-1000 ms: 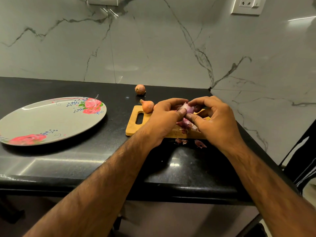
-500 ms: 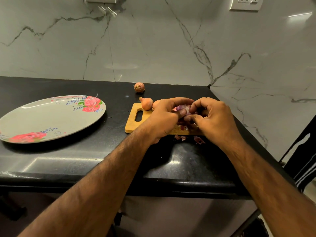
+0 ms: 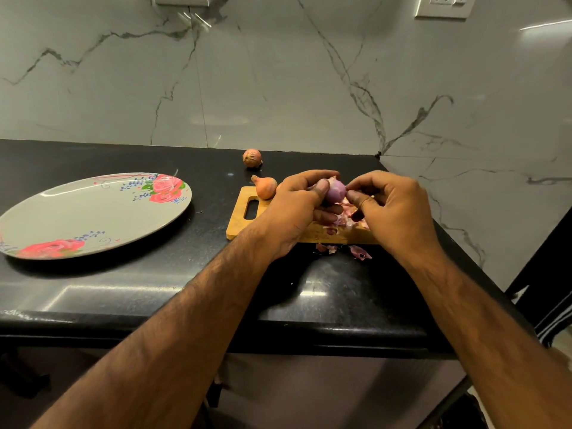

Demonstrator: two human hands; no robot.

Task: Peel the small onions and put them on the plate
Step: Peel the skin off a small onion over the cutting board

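The light is dim, even indoor light from above, with a slightly greenish cast on the marble wall (image 3: 278,88). A bright streak of glare sits high on the right of that wall, and a fainter pale patch glows lower down near its middle. The polished black desk (image 3: 154,274) mirrors the light in a small hot spot near its front edge and a broad grey sheen at front left. A soft shadow lies under the near rim of the plate (image 3: 93,212). The peeled onion (image 3: 335,190) carries a faint sheen. Wide-angle distortion bows the desk's edges and tilts the socket (image 3: 442,6). The forearms (image 3: 185,335) look soft and slightly smeared.
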